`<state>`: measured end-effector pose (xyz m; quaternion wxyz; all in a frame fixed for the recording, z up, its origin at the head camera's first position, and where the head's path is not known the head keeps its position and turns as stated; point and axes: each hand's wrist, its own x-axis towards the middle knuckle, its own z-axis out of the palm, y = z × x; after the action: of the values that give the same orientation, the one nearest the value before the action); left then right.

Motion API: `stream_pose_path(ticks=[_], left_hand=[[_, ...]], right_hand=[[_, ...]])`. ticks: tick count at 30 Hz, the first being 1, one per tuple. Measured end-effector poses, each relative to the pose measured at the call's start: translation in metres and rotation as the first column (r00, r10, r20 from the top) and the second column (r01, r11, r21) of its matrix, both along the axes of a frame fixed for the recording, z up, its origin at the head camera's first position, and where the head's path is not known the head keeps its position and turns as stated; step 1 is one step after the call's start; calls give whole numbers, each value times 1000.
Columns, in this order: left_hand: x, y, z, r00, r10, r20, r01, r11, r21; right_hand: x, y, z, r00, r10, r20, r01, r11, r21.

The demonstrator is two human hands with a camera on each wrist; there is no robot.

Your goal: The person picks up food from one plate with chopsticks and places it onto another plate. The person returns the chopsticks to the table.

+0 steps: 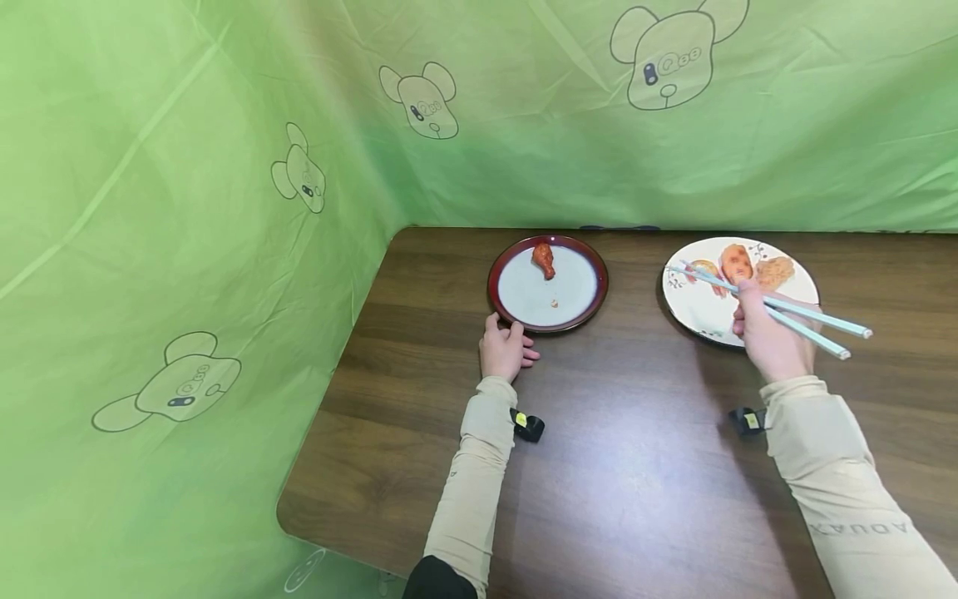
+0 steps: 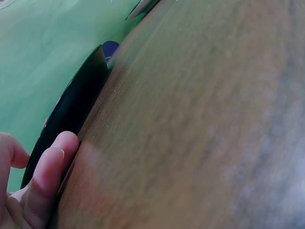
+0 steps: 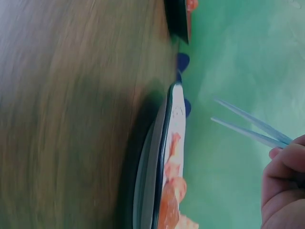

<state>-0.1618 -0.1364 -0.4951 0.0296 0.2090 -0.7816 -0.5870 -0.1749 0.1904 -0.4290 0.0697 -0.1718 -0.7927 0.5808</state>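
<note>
My left hand (image 1: 501,351) grips the near edge of a red-rimmed plate (image 1: 495,287), with fingers on both sides of the rim in the left wrist view. A chicken drumstick (image 1: 544,259) lies on the far part of that plate, and a small pale bit (image 1: 554,304) sits closer in. My right hand (image 1: 774,337) holds a pair of light blue chopsticks (image 1: 812,314) above the white plate (image 1: 699,319). Their tips are parted, with nothing between them. That plate bears a browned piece of meat (image 1: 737,261), a fried chicken piece (image 1: 774,272) and orange shrimp-like pieces, partly hidden behind the chopsticks.
Both plates stand toward the back of a brown wooden table (image 1: 621,374), a stretch of tabletop between them. A green curtain (image 1: 524,175) with bear heads hangs behind and on the left. The table's rounded corner (image 1: 288,507) is at the near left.
</note>
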Motion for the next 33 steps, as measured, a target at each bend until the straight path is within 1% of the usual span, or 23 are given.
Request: stream_pose_path(ticks=[4, 10, 12, 15, 16, 17, 20, 22, 26, 29, 33], left_hand=[[0, 0, 0, 1000, -1, -2, 1, 1000, 6], [1, -1, -1, 1000, 0, -4, 0, 1000, 7], [0, -1, -1, 1000, -1, -7, 1, 1000, 4], [0, -2, 0, 1000, -2, -10, 2, 1000, 2], [0, -2, 0, 1000, -1, -13, 1, 1000, 3], [0, -2, 0, 1000, 0, -14, 0, 1000, 3], [0, -1, 0, 1000, 0, -19, 0, 1000, 11], [0, -1, 0, 1000, -1, -23, 1, 1000, 19], [0, -1, -1, 1000, -2, -28, 3, 1000, 27], [0, -1, -1, 1000, 1, -29, 0, 1000, 25], [0, -2, -1, 1000, 1, -30, -1, 1000, 14]], right_hand=[[0, -11, 0, 999, 34, 18, -34, 999, 17], [0, -32, 0, 997, 74, -3, -73, 995, 75], [1, -40, 1, 993, 119, 21, -121, 985, 120], [2, -52, 2, 983, 179, 44, -184, 974, 129], [2, -56, 2, 977, 208, 47, -213, 967, 141], [2, -60, 2, 971, 235, 47, -240, 960, 145], [2, -71, 3, 962, 273, 25, -274, 950, 152], [1, -78, 3, 958, 287, 9, -285, 945, 159], [0, -88, 4, 962, 274, -12, -272, 957, 102], [-2, -93, 5, 962, 271, -11, -270, 961, 65], [-3, -97, 7, 960, 281, -4, -280, 957, 72]])
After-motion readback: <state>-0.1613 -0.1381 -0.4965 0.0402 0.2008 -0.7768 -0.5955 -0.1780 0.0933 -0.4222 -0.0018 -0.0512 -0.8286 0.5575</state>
